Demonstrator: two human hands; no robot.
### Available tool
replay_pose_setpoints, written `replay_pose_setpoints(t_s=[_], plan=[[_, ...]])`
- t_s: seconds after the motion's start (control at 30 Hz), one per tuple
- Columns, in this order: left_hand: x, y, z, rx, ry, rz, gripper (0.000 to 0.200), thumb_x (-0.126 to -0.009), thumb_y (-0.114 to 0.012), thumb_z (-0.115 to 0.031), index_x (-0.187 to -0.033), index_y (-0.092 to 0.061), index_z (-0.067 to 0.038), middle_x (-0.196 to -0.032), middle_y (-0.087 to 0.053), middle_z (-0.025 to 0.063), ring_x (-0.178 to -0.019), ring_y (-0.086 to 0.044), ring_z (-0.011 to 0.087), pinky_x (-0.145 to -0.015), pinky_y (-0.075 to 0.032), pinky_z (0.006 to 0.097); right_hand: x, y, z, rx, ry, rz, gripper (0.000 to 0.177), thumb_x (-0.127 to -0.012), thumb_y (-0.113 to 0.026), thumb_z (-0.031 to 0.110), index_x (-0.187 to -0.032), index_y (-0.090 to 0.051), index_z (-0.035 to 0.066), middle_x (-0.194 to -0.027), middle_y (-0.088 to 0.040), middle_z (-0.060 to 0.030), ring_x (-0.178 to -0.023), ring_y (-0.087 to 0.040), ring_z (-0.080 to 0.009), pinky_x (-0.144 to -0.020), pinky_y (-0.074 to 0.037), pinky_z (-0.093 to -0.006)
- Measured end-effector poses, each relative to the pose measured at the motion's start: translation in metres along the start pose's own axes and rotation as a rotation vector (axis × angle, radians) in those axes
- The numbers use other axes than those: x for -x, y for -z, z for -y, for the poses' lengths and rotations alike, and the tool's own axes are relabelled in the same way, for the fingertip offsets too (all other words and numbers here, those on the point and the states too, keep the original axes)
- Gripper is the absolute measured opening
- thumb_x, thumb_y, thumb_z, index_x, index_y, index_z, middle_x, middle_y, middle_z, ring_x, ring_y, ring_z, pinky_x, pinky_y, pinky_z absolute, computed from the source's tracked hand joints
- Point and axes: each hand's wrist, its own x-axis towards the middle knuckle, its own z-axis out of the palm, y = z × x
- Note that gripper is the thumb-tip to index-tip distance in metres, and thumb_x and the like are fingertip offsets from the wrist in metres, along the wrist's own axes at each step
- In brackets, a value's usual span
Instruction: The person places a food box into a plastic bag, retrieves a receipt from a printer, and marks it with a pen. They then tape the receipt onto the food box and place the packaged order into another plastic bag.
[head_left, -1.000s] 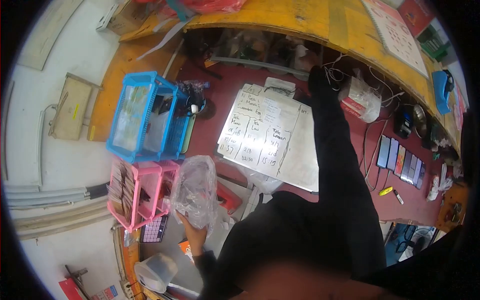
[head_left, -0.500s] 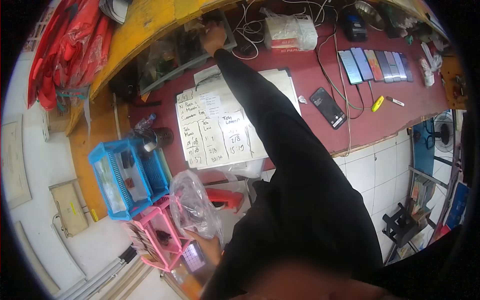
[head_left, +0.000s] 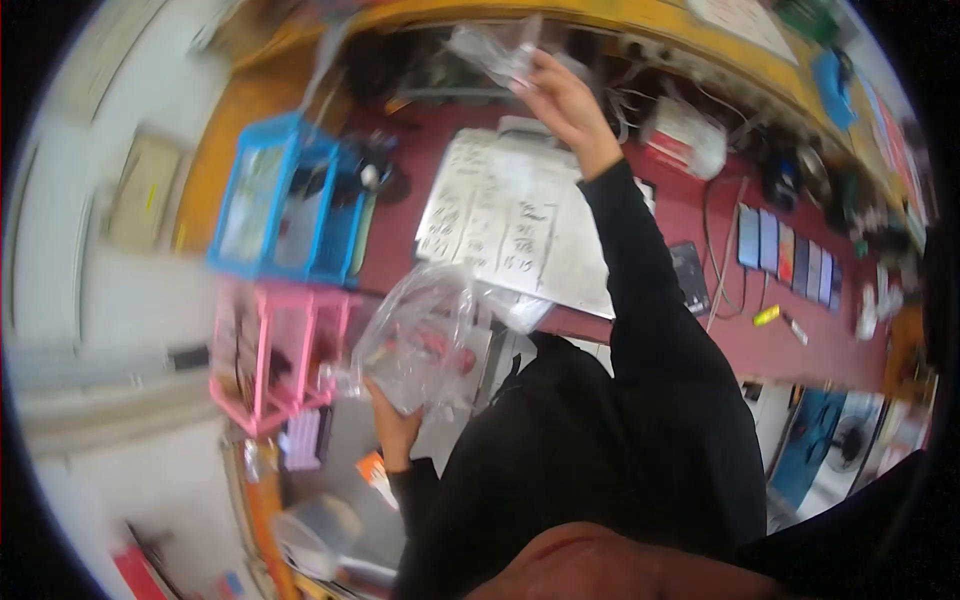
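My left hand (head_left: 396,425) is closed on a large clear plastic bag (head_left: 455,330), which hangs loosely over a grey surface with a blurred red object behind it. At the top of the view, my right hand (head_left: 568,110) pinches a smaller piece of clear plastic (head_left: 490,52), which looks like a thin bag; motion blur hides its details. Below the right hand lies a whiteboard (head_left: 575,255) with handwriting, on the dark red tabletop (head_left: 650,345).
A blue basket rack (head_left: 290,265) stands left, beside a pink one (head_left: 262,375). Right of the whiteboard are a black phone (head_left: 690,278), a row of several phones (head_left: 788,255), a yellow highlighter (head_left: 766,316) and a marker (head_left: 795,328). A yellow shelf edge (head_left: 400,18) overhangs the back.
My right hand has come out of the tray under the shelf with clear plastic in its fingers. The head view has shifted, and the large bag in my left hand has spread open more.
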Motion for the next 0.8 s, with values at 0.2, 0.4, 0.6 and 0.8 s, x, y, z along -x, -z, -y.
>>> replay_pose_setpoints(t_s=[0.2, 0.4, 0.6, 0.8], plan=[[0.066, 0.023, 0.03, -0.091, 0.045, -0.176, 0.119, -0.053, -0.082, -0.013, -0.144, -0.008, 0.006, -0.143, -0.027, 0.0294, -0.133, -0.03, 0.0401, -0.108, -0.03, 0.0387, 0.153, -0.159, -0.129, -0.083, -0.541, 0.769, 0.022, -0.082, -0.053, 0.004, -0.1, -0.064, -0.002, -0.096, -0.067, -0.0138, -0.084, -0.066, -0.0241, -0.079, -0.053, -0.0404], [0.166, 0.066, 0.056, 0.114, 0.343, -0.379, 0.134, -0.048, -0.087, -0.023, -0.144, 0.003, 0.004, -0.138, -0.033, 0.0321, -0.126, -0.04, 0.0423, -0.099, -0.04, 0.0393, 0.334, -0.17, -0.381, 1.835, -0.247, 1.998, 0.025, -0.075, -0.056, 0.007, -0.097, -0.068, 0.006, -0.1, -0.066, -0.0141, -0.095, -0.062, -0.0316, -0.083, -0.048, -0.0395], [0.239, 0.03, 0.132, 0.119, 0.47, -0.39, 0.127, -0.049, -0.085, -0.021, -0.143, -0.004, 0.003, -0.129, -0.04, 0.0343, -0.11, -0.051, 0.0461, -0.09, -0.045, 0.0445, 0.395, -0.256, -0.395, 1.264, -0.164, 2.057, 0.028, -0.074, -0.059, 0.01, -0.101, -0.066, 0.01, -0.098, -0.066, -0.0139, -0.096, -0.061, -0.0325, -0.083, -0.048, -0.0393], [0.239, -0.007, 0.138, 0.079, 0.573, 0.022, 0.108, -0.06, -0.078, -0.011, -0.146, -0.013, -0.013, -0.138, -0.03, 0.0329, -0.101, -0.057, 0.0435, -0.085, -0.048, 0.0484, 0.484, -0.339, -0.472, 1.072, 0.102, 2.312, 0.051, -0.071, -0.068, 0.014, -0.12, -0.054, 0.014, -0.12, -0.054, -0.0149, -0.116, -0.05, -0.0301, -0.088, -0.046, -0.043]])
